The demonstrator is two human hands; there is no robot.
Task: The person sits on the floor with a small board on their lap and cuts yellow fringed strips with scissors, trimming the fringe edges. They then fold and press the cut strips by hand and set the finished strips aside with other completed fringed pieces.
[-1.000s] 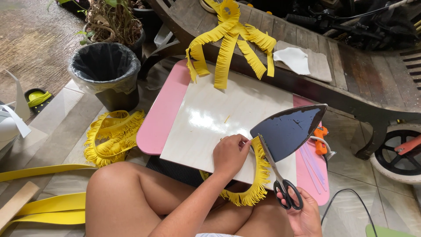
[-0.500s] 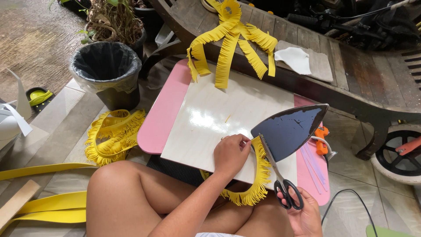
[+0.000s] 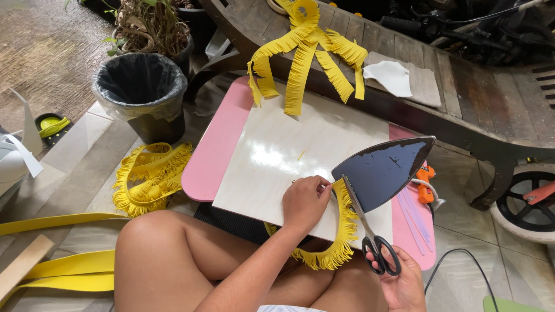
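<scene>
My left hand (image 3: 304,202) pinches the top end of a yellow fringed foam strip (image 3: 341,237) at the near edge of a glossy white board (image 3: 277,156). The strip curves down and hangs past the board toward my lap. My right hand (image 3: 402,280) grips the black handles of scissors (image 3: 370,231), whose blades point up along the strip's fringed edge near my left fingers. An upturned flat iron (image 3: 384,170) with a dark soleplate stands on the board just right of the blades.
The board lies on a low pink table (image 3: 211,156). More yellow fringe hangs from a wooden bench (image 3: 462,86) and piles on the floor (image 3: 147,176). A black-lined bin (image 3: 141,92) stands at left. An orange glue gun (image 3: 425,185) lies at right.
Both hands and the scissors stay in nearly the same place; the blades have shifted slightly along the fringe.
</scene>
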